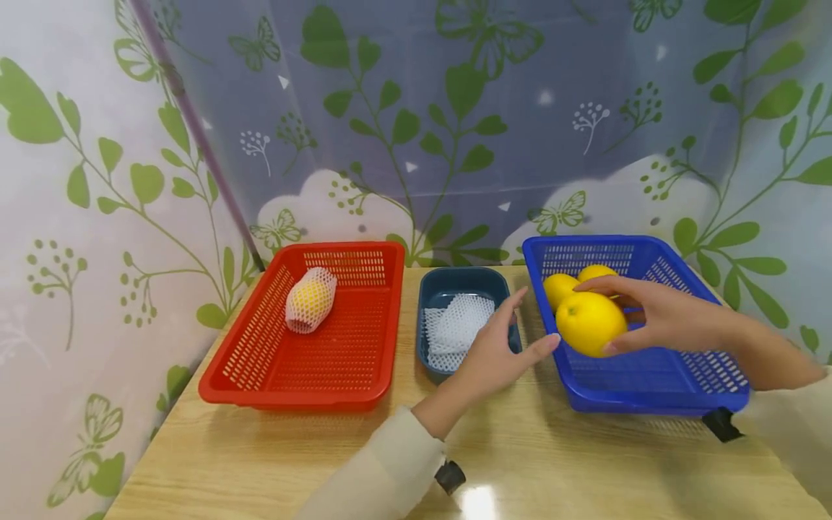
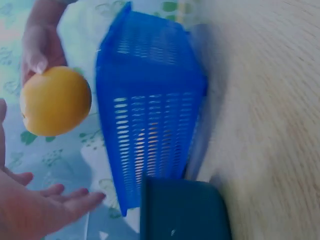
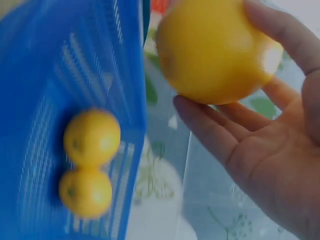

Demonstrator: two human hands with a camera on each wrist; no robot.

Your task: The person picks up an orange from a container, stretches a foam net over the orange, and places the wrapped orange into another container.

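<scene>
My right hand holds a large yellow orange between thumb and fingers, raised over the left side of the blue basket. Two more oranges lie side by side inside that basket. To the left, my left hand reaches toward the held orange with fingers and thumb spread, nothing in its grasp. It hovers over the right side of a dark teal bin, partly covering it. White foam fruit nets lie in the bin. The left wrist view shows a gap between the left fingers and the orange.
At the left stands a red basket with a yellow fruit in a white foam net inside. All three containers sit on a wooden table. A leaf-patterned curtain hangs close behind and at both sides.
</scene>
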